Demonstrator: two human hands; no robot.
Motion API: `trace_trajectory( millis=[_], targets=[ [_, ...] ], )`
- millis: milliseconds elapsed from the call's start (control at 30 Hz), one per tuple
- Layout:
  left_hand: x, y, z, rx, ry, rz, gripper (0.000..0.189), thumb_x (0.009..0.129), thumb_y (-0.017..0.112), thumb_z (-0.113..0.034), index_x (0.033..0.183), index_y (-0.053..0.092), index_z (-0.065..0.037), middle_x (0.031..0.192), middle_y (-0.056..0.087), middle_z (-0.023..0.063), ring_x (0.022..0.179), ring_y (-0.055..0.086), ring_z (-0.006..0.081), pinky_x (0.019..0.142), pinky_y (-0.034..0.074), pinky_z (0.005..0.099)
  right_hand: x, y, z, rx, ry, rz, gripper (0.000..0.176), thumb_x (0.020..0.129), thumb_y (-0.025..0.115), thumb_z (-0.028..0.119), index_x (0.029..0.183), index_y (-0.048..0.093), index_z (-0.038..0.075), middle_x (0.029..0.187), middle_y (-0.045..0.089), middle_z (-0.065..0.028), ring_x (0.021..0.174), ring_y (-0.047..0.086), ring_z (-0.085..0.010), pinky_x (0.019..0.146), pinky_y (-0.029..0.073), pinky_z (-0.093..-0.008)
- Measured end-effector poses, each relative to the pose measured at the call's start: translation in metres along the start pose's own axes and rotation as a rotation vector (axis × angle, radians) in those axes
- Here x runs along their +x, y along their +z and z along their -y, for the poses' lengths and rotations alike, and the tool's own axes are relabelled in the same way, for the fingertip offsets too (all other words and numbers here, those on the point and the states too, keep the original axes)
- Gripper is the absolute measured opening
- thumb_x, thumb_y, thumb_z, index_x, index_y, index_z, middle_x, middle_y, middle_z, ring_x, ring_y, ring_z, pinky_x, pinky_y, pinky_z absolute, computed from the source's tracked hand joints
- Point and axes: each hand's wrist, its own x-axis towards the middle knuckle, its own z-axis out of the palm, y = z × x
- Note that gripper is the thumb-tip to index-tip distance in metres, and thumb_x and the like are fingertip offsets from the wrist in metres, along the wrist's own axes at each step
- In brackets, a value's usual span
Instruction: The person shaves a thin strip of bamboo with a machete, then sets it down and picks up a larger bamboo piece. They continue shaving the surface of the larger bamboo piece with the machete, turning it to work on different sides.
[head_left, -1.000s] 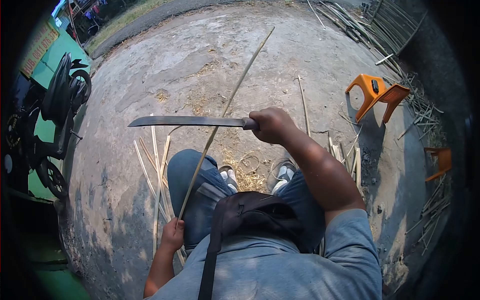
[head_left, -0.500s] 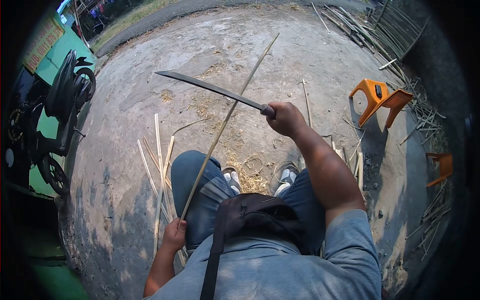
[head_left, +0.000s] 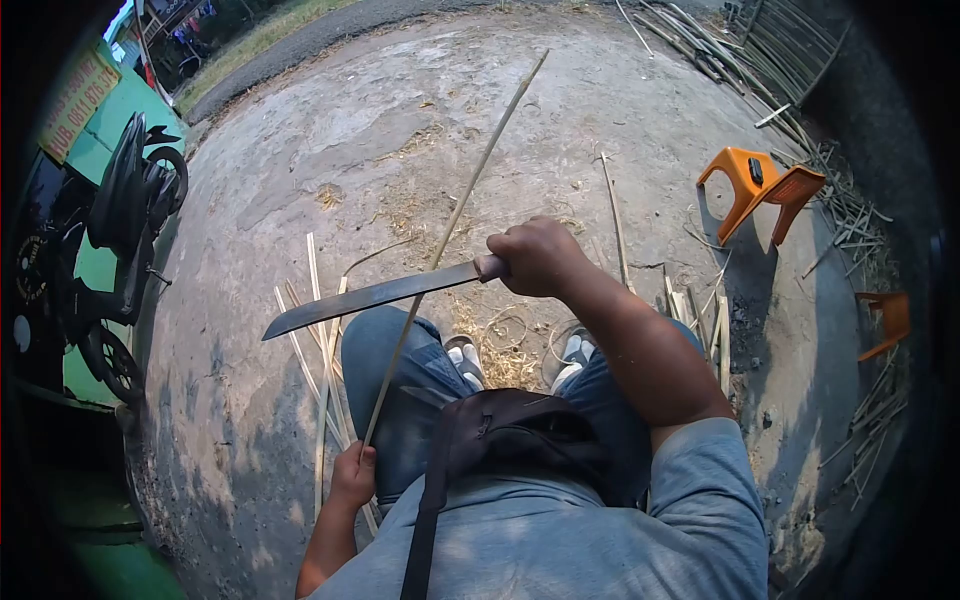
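Observation:
My right hand (head_left: 537, 257) is wrapped round the handle of a machete (head_left: 375, 295), its long blade pointing left across the view. Beneath the blade runs a long, thin bamboo strip (head_left: 468, 190), which the blade crosses just above my left knee. The near end of the strip sits in my closed left hand (head_left: 353, 472), beside my left thigh. From there it slants away over the ground, up and to the right. Several pale split strips (head_left: 318, 370) lie on the ground to the left of my left leg.
Shavings (head_left: 510, 370) are scattered between my feet. More strips (head_left: 722, 345) lie right of my right leg. An orange plastic chair (head_left: 735, 185) holds a small dark object. Bamboo poles (head_left: 690, 50) lie at the far right, and a motorcycle (head_left: 125, 215) stands at the left.
My right hand has drawn the machete down toward me and slightly left, so the blade crosses the bamboo strip nearer my left hand. My left hand has barely moved.

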Motion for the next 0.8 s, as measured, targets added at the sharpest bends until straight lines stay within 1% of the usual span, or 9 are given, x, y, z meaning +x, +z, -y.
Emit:
trace_trajectory(
  millis=[67, 167, 267, 367, 500, 567, 667, 767, 800],
  targets=[
    [0.001, 0.000, -0.001, -0.020, 0.000, 0.002, 0.069, 0.104, 0.049, -0.065, 0.079, 0.052, 0.000, 0.062, 0.050, 0.0122, 0.061, 0.049, 0.0187, 0.058, 0.041, 0.0393, 0.001, 0.003, -0.009, -0.035, 0.061, 0.018, 0.016, 0.085, 0.070, 0.027, 0.079, 0.065, 0.014, 0.073, 0.068, -0.0133, 0.072, 0.069, -0.0390, 0.066, 0.055, -0.0516],
    [0.001, -0.002, 0.001, -0.046, -0.030, 0.023, 0.070, 0.104, 0.049, -0.065, 0.078, 0.051, 0.000, 0.062, 0.049, 0.0119, 0.062, 0.049, 0.0183, 0.058, 0.041, 0.0389, 0.000, 0.010, -0.018, 0.031, 0.125, -0.023, 0.017, 0.090, 0.067, 0.029, 0.080, 0.066, 0.014, 0.076, 0.069, -0.0142, 0.075, 0.069, -0.0403, 0.067, 0.055, -0.0520],
    [0.000, -0.003, 0.000, -0.031, -0.035, 0.023, 0.071, 0.104, 0.048, -0.065, 0.078, 0.051, 0.000, 0.063, 0.048, 0.0115, 0.063, 0.049, 0.0181, 0.059, 0.042, 0.0390, -0.001, 0.009, -0.009, 0.054, 0.173, 0.005, 0.017, 0.092, 0.066, 0.029, 0.082, 0.067, 0.015, 0.077, 0.069, -0.0142, 0.078, 0.069, -0.0406, 0.068, 0.055, -0.0524],
    [-0.002, -0.003, -0.005, -0.011, -0.025, -0.002, 0.071, 0.104, 0.047, -0.066, 0.078, 0.052, 0.000, 0.063, 0.049, 0.0137, 0.062, 0.049, 0.0198, 0.060, 0.042, 0.0402, -0.003, 0.007, -0.002, 0.095, 0.147, 0.008, 0.015, 0.091, 0.066, 0.028, 0.083, 0.068, 0.015, 0.077, 0.070, -0.0144, 0.077, 0.069, -0.0407, 0.067, 0.055, -0.0526],
    [-0.002, 0.001, -0.003, 0.014, -0.011, -0.028, 0.072, 0.104, 0.046, -0.066, 0.078, 0.052, 0.000, 0.063, 0.050, 0.0180, 0.060, 0.050, 0.0258, 0.060, 0.042, 0.0422, -0.008, -0.003, 0.008, 0.081, 0.107, 0.042, 0.016, 0.089, 0.067, 0.028, 0.086, 0.072, 0.013, 0.078, 0.072, -0.0149, 0.077, 0.071, -0.0388, 0.070, 0.055, -0.0519],
    [-0.002, 0.001, -0.001, 0.040, -0.019, -0.020, 0.072, 0.104, 0.046, -0.066, 0.078, 0.052, 0.001, 0.064, 0.050, 0.0198, 0.059, 0.052, 0.0288, 0.059, 0.042, 0.0430, -0.009, -0.009, 0.013, 0.035, 0.063, 0.059, 0.019, 0.090, 0.067, 0.030, 0.086, 0.072, 0.012, 0.076, 0.071, -0.0139, 0.075, 0.071, -0.0375, 0.068, 0.055, -0.0505],
    [-0.001, 0.000, -0.002, 0.059, -0.009, -0.013, 0.072, 0.104, 0.045, -0.066, 0.078, 0.052, 0.001, 0.063, 0.051, 0.0199, 0.058, 0.053, 0.0309, 0.059, 0.042, 0.0438, -0.007, -0.016, 0.021, -0.012, 0.043, 0.117, 0.020, 0.089, 0.067, 0.031, 0.085, 0.072, 0.013, 0.077, 0.072, -0.0124, 0.076, 0.072, -0.0363, 0.068, 0.056, -0.0497],
    [-0.001, -0.001, 0.000, 0.066, -0.018, 0.002, 0.070, 0.105, 0.044, -0.067, 0.080, 0.055, -0.002, 0.064, 0.052, 0.0070, 0.063, 0.052, 0.0161, 0.058, 0.042, 0.0370, -0.003, -0.014, 0.020, -0.049, 0.073, 0.137, 0.020, 0.090, 0.067, 0.031, 0.085, 0.072, 0.013, 0.078, 0.073, -0.0114, 0.078, 0.073, -0.0355, 0.069, 0.057, -0.0489],
    [-0.001, -0.001, -0.001, 0.048, -0.023, 0.006, 0.070, 0.105, 0.045, -0.066, 0.080, 0.055, -0.002, 0.064, 0.052, 0.0067, 0.063, 0.052, 0.0160, 0.059, 0.042, 0.0368, -0.001, -0.012, 0.018, -0.049, 0.087, 0.133, 0.019, 0.089, 0.066, 0.031, 0.085, 0.072, 0.013, 0.079, 0.073, -0.0112, 0.078, 0.073, -0.0352, 0.070, 0.057, -0.0487]
  ],
)
